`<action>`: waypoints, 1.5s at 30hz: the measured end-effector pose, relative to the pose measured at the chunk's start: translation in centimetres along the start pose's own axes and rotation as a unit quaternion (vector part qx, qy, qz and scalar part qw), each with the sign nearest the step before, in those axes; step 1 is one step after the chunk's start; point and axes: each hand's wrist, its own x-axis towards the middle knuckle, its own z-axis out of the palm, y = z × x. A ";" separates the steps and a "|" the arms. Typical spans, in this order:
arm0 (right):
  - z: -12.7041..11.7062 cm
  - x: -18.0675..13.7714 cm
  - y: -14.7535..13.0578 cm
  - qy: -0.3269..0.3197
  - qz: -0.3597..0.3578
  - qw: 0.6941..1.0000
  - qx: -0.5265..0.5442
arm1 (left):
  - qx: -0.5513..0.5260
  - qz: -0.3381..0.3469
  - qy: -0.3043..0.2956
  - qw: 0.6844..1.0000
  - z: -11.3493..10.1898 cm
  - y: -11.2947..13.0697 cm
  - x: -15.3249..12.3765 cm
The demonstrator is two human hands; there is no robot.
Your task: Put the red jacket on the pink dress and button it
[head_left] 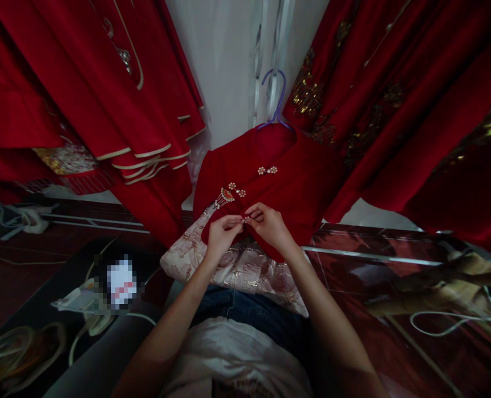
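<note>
A red jacket (299,182) hangs in front of me on a purple hanger (275,94), over a pale pink patterned skirt (245,268). Pearl fastenings (267,170) and a red and gold tassel brooch (225,196) sit on its front. My left hand (222,235) and my right hand (269,224) meet at the jacket's lower front edge. Both pinch a small pearl fastening (245,219) between their fingertips.
Red garments with gold trim hang at the left (104,83) and at the right (395,99). A white wall (224,61) lies behind. The floor is dark and glossy, with white cables (448,323) on the right and a cable and a white object (79,301) on the left.
</note>
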 end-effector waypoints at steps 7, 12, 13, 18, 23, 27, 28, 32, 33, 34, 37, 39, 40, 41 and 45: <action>0.0 0.1 0.2 -0.001 -0.017 0.999 -0.027 | 0.081 0.065 -0.006 0.995 -0.6 -0.3 0.2; 0.5 0.2 0.7 -0.014 -0.012 0.999 -0.029 | 0.152 0.104 -0.025 0.983 -0.9 0.0 0.1; 0.5 0.2 0.8 -0.016 -0.011 0.999 -0.032 | 0.162 0.106 -0.031 0.981 -0.9 0.1 0.1; -1.3 0.0 0.3 -0.062 0.008 0.998 -0.011 | 0.212 0.129 -0.013 0.969 -1.2 0.8 -0.1; -6.2 -0.5 -1.3 -0.031 0.008 0.999 0.036 | 0.156 0.222 0.163 0.949 -2.1 2.0 0.1; -8.8 -0.8 -2.2 -0.012 0.004 0.999 0.046 | 0.234 0.235 0.071 0.941 -1.9 2.3 0.0; -9.1 -0.9 -2.4 -0.010 0.004 0.999 0.044 | 0.271 0.228 0.028 0.935 -1.7 2.2 -0.1; -9.5 -1.1 -2.7 -0.008 0.003 0.999 0.039 | 0.360 0.201 -0.079 0.908 -0.9 1.0 -0.7; -9.6 -1.2 -2.7 -0.010 0.000 0.999 0.039 | 0.364 0.201 -0.086 0.905 -0.8 0.7 -0.8; -9.7 -1.2 -2.7 -0.012 -0.004 0.999 0.039 | 0.365 0.203 -0.088 0.904 -0.7 0.5 -0.9; -10.0 -1.3 -2.4 -0.016 -0.012 0.999 0.042 | 0.356 0.209 -0.089 0.906 -0.7 0.1 -0.7; -10.2 -1.3 -2.2 -0.010 -0.013 0.999 0.044 | 0.349 0.214 -0.086 0.908 -0.7 0.0 -0.5; -10.3 -1.3 -2.1 -0.007 -0.013 0.999 0.045 | 0.344 0.218 -0.084 0.910 -0.7 0.0 -0.4; -10.4 -1.3 -2.1 -0.005 -0.012 0.999 0.046 | 0.338 0.221 -0.081 0.911 -0.6 0.0 -0.3; -10.4 -1.3 -2.1 -0.004 -0.009 0.999 0.051 | 0.308 0.228 -0.060 0.922 -0.2 -0.1 -0.4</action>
